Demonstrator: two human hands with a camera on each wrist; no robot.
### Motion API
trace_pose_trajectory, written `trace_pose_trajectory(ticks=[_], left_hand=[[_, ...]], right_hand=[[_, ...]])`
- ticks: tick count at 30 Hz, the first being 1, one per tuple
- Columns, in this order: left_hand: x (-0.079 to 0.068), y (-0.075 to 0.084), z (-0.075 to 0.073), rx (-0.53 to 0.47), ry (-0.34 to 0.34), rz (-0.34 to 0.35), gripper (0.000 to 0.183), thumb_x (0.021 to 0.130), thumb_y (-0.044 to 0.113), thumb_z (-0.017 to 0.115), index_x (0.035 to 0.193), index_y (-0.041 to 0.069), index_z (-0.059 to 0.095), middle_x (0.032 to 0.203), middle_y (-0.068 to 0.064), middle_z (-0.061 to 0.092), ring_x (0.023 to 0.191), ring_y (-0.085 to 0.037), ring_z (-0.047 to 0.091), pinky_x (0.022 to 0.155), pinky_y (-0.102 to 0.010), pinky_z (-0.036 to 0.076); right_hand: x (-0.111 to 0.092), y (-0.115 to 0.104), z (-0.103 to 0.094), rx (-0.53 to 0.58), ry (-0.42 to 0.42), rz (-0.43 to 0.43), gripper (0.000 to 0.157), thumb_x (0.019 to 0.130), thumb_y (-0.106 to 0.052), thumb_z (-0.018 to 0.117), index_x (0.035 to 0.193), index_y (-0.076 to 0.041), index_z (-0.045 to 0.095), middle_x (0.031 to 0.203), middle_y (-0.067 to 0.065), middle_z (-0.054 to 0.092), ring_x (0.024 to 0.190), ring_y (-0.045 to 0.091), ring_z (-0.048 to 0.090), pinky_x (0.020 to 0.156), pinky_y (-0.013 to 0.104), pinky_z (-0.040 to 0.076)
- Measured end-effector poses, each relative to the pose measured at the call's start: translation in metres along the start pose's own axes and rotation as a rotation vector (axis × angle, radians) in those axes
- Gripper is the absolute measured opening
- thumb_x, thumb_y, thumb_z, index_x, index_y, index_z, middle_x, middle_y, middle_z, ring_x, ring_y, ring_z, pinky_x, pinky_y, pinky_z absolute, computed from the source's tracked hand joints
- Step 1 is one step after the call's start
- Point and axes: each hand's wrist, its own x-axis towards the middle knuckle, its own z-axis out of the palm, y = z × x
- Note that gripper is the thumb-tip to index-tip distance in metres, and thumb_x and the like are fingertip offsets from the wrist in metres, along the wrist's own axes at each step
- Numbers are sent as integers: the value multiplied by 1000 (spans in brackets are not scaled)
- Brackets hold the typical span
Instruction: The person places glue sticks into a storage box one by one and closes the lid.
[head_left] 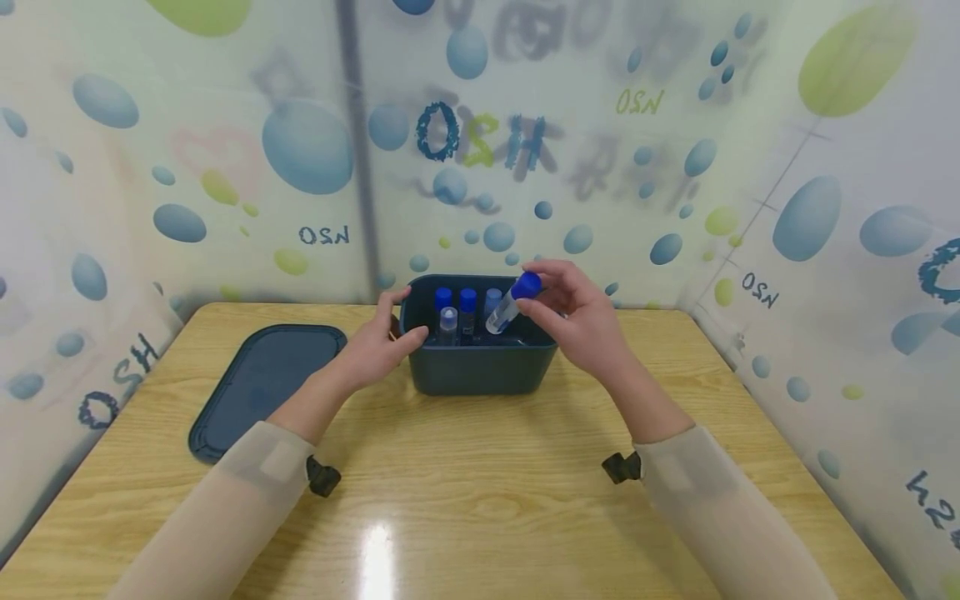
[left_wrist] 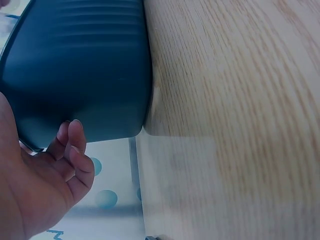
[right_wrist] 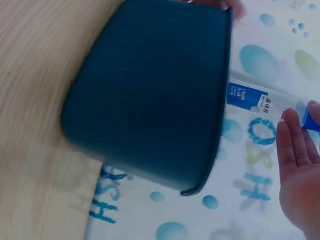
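A dark blue-green bin [head_left: 480,372] stands near the table's far edge, its top uncovered. Thumb and fingers of my left hand [head_left: 378,343] grip its left end at the rim; the left wrist view has curled fingertips against the outer wall [left_wrist: 75,65]. My right hand [head_left: 588,327] pinches a clear liquid glue bottle [head_left: 504,315] by its blue cap, tilted over the right half of the bin. Its blue label [right_wrist: 245,95] shows beyond the rim in the right wrist view. Several more glue bottles [head_left: 467,307] stand inside, most with blue caps.
A flat dark lid [head_left: 273,379] lies on the wooden table [head_left: 465,492] at the left, partly behind my left forearm. Right behind the bin rises a wall [head_left: 600,183] printed with blue and green spots; side walls flank the table.
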Motion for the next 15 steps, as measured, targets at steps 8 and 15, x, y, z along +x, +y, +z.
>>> trace_pose_trajectory(ticks=[8, 15], left_hand=[[-1, 2, 0, -1, 9, -5, 87, 110, 58, 56, 176, 30, 6, 104, -15, 59, 75, -28, 54, 70, -40, 47], [-1, 1, 0, 1, 9, 0, 88, 110, 58, 56, 176, 29, 5, 104, -15, 59, 75, -27, 55, 69, -40, 47]], right_hand=[[8, 28, 2, -153, -46, 141, 45, 105, -20, 78, 147, -15, 64, 129, 14, 75, 99, 26, 75, 86, 32, 61], [19, 42, 12, -214, -127, 206, 45, 106, -26, 77, 148, -18, 64, 135, 14, 72, 108, 29, 74, 96, 51, 62]])
